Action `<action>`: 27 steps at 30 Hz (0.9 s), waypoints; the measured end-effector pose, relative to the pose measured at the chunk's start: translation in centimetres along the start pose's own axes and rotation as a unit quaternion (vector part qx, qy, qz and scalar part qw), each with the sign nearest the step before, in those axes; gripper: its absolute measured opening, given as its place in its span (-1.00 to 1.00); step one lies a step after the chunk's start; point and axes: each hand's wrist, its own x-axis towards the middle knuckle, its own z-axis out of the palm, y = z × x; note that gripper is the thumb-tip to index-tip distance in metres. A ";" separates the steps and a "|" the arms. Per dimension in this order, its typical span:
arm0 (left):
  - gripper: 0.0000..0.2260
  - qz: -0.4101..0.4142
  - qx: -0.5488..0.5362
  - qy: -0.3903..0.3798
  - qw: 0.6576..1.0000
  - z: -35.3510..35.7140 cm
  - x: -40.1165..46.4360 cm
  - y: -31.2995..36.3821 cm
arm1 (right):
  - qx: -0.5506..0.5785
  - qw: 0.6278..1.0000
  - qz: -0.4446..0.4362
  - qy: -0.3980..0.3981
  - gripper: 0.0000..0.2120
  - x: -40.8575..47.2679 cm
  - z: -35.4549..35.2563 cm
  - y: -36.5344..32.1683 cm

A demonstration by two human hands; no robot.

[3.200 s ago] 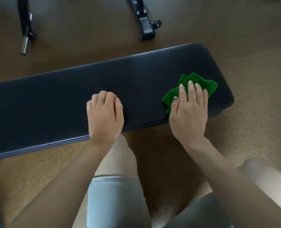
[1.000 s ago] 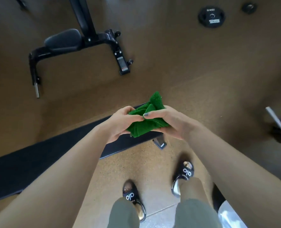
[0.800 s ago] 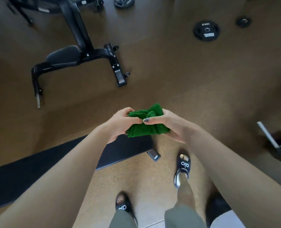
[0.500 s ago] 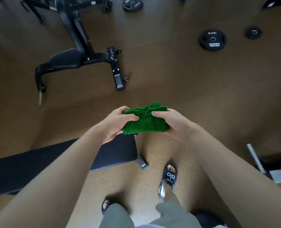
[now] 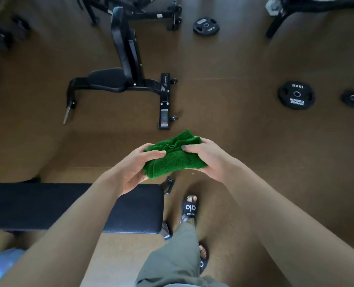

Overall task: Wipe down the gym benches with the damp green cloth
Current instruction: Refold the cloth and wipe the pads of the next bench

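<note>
The green cloth (image 5: 173, 160) was a thick terry towel with a fuzzy pile, folded into a bunched pad, and it was in the centre of the frame, held in the air above the floor. The left hand (image 5: 133, 169) gripped its left edge, with the thumb on top and the fingers curled under it. The right hand (image 5: 208, 157) gripped its right edge in the same way, the thumb lying over the folds. Both forearms reached forward from the lower corners. In the lower left lay the flat bench (image 5: 47, 206), a long black pad with a fine woven texture and rounded corners. An adjustable bench (image 5: 118, 79) of black metal stood in the upper middle. A round 10 kg weight plate (image 5: 296, 95) lay at the right on the brown cork-like floor (image 5: 234, 112).
</note>
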 end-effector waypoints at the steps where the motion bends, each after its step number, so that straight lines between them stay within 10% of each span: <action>1: -0.72 -0.001 -0.003 0.000 1.000 -0.3 1.1 0.7 | -0.014 1.000 0.002 0.003 -0.76 1.1 -0.1 -1.1; 13: -0.67 0.034 -0.046 0.029 0.998 -6.1 13.1 15.1 | -0.116 0.993 0.027 0.020 -0.78 19.1 4.1 -16.1; 27: -0.69 0.019 -0.187 0.239 0.953 -16.8 23.4 26.1 | -0.220 0.967 0.088 -0.097 -0.75 38.8 14.0 -28.5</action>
